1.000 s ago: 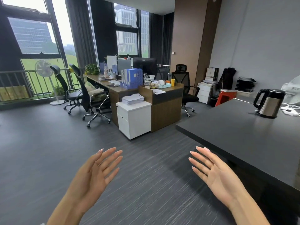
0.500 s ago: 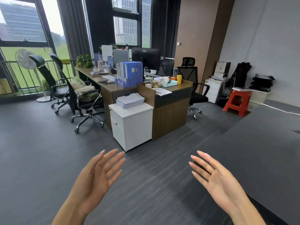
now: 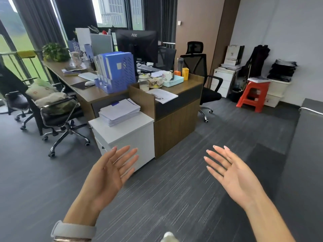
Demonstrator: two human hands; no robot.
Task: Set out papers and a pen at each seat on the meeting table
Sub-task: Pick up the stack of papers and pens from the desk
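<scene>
A thick stack of white papers (image 3: 119, 111) lies on a white drawer cabinet (image 3: 125, 135) ahead of me. On the wooden counter behind it rests a single sheet (image 3: 162, 95) with a pen (image 3: 158, 96) on top. My left hand (image 3: 109, 173) and my right hand (image 3: 230, 172) are both raised palms inward, fingers spread, holding nothing, over the grey carpet short of the cabinet. The dark meeting table (image 3: 307, 154) shows only as an edge at the far right.
A wooden desk (image 3: 174, 123) carries a blue file rack (image 3: 117, 70), a monitor (image 3: 137, 44) and cups. Wheeled office chairs (image 3: 57, 116) stand at the left, another black chair (image 3: 201, 74) behind the desk. A red stool (image 3: 253, 96) and white boxes line the right wall.
I have come closer to the desk and cabinet, which now look larger. The meeting table and kettle have slid out to the right. Both hands stay raised and open.
</scene>
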